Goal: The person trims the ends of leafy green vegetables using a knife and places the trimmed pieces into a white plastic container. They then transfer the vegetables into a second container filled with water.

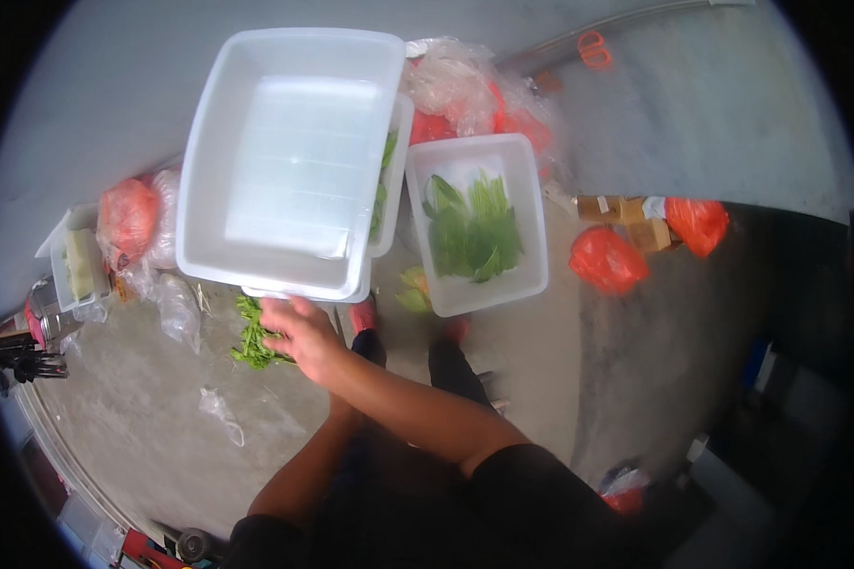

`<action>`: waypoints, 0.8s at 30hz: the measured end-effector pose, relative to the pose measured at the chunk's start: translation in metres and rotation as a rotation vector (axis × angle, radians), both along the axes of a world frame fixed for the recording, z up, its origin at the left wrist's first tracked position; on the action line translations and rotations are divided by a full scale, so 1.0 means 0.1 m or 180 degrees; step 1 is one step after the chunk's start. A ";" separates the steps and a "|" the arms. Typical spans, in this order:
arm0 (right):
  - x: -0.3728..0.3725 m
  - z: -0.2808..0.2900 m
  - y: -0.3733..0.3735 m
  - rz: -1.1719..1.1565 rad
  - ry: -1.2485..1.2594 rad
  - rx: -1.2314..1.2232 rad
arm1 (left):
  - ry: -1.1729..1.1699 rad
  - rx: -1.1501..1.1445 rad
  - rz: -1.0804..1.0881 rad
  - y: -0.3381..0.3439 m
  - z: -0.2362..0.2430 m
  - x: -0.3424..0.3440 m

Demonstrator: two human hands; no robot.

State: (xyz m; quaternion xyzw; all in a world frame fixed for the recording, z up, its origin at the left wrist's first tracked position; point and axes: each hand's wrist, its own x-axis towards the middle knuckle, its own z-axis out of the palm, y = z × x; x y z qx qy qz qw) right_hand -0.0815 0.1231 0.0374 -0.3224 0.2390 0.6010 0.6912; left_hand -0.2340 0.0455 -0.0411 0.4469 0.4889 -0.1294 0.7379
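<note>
A large white plastic tub (299, 171) with a bare bottom is at upper left. It sits above a second tub (403, 142), where green leaves (380, 204) show past its right side. My right forearm crosses over the left one. My right hand (306, 343) is just below the large tub's near edge with its fingers apart, slightly blurred; whether they touch the rim I cannot tell. My left forearm (299, 474) rises from below, and its hand is hidden behind the right arm. Leafy green herbs (254, 337) are next to my right fingers.
Right of centre, a white tub (539, 228) holds green leaves and stems (474, 232). Yellowish leaves (415, 291) lie beside it. Red plastic bags (607, 261), clear bags (178, 311) and a small container (78, 261) stand around. Orange-handled scissors (594, 49) are at upper right.
</note>
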 end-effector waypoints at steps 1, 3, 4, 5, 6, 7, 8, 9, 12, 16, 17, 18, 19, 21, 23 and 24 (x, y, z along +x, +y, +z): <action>0.04 0.01 -0.18 0.0561 -0.0366 0.0252 | 0.0045 -0.0188 0.0320 0.01 -0.03 0.04; 0.28 0.15 -0.55 0.0912 -0.0498 0.0460 | 0.0192 0.0798 -0.0166 -0.03 -0.50 -0.03; 0.40 0.02 -0.80 0.0620 -0.0868 0.0262 | 0.0261 0.1253 -0.0430 -0.09 -0.65 -0.01; 0.55 -0.21 -1.17 0.0314 -0.1259 -0.0038 | 0.0480 0.0789 -0.0543 -0.12 -0.37 0.35; 0.76 -0.42 -1.51 0.0102 -0.1341 -0.0770 | 0.0716 0.0359 -0.0642 -0.10 -0.08 0.76; 0.91 -0.73 -1.81 -0.0012 -0.1892 -0.1118 | 0.0611 0.0635 -0.0605 -0.14 -0.15 0.83; 1.08 -0.99 -2.06 0.0072 -0.2661 -0.1962 | 0.0490 0.0877 -0.0574 -0.20 -0.22 0.89; 1.24 -1.57 -2.50 0.0277 -0.3991 -0.2709 | 0.0305 0.1085 -0.0559 -0.32 -0.30 1.01; 1.79 -2.22 -2.98 0.0713 -0.4623 -0.3631 | 0.0264 0.1815 -0.0631 -0.50 -0.39 1.40; 2.27 -2.21 -2.66 0.1514 -0.4759 -0.3890 | 0.0287 0.2682 -0.0541 -0.63 -0.86 1.56; 2.34 -2.27 -2.63 0.1715 -0.4744 -0.3897 | 0.0305 0.2748 -0.0478 -0.66 -0.91 1.65; 2.38 -2.33 -2.61 0.1739 -0.4807 -0.3916 | 0.0326 0.2824 -0.0407 -0.67 -0.93 1.75; 2.41 -2.39 -2.58 0.1760 -0.4871 -0.3934 | 0.0440 0.2748 -0.0432 -0.67 -0.94 1.83; 2.38 -2.43 -2.45 0.1819 -0.4803 -0.4020 | 0.0522 0.2871 -0.0484 -0.66 -1.14 1.82; 2.35 -2.29 -2.29 0.1915 -0.4539 -0.4210 | 0.0572 0.2715 -0.0451 -0.67 -1.14 1.82; 2.39 -2.27 -2.29 0.1980 -0.4668 -0.4286 | 0.0516 0.2491 -0.0399 -0.67 -0.96 1.97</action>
